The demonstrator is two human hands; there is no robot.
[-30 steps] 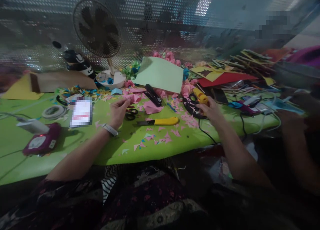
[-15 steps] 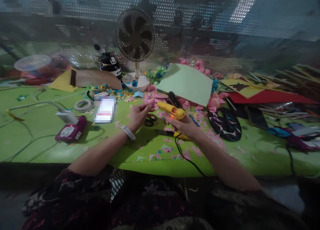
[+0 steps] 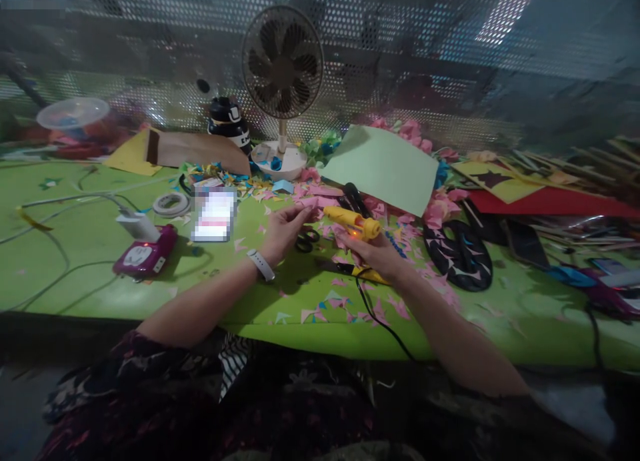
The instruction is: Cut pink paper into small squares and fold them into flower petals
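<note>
Green surface [image 3: 75, 274] ran w/ paper scraps all over, perforated metal wall behind. Left hand [image 3: 284, 229], white watch [image 3: 261, 265] on the wrist, had fingers drawn together in a light pinch on a pink paper piece [image 3: 311, 203], held just above the surface at approx. centre. Right hand [image 3: 374, 251] was wrapped around the grip of a yellow glue gun [image 3: 352, 221], nozzle aimed to 9 o'clock, tip just beside the pink piece; can't tell if touching. Small orange light showed on the gun body. Black cord [image 3: 376, 312] trailed from the right hand toward 6 o'clock, off the surface edge. Black scissors [image 3: 306, 239] lay between the two hands, flat. Yellow knife [image 3: 369, 274] lay partly under the right hand. Desk fan [image 3: 283, 66] stood at 12 o'clock of the hands, light green sheet [image 3: 384, 169] at 1 o'clock, tilted up. Tape roll [image 3: 171, 204] and magenta device [image 3: 145, 258] sat at 9 o'clock, well apart from the left hand. Dark patterned cloth [image 3: 457, 246] lay at 3 o'clock, near the right hand, red paper [image 3: 545, 202] beyond it.
</note>
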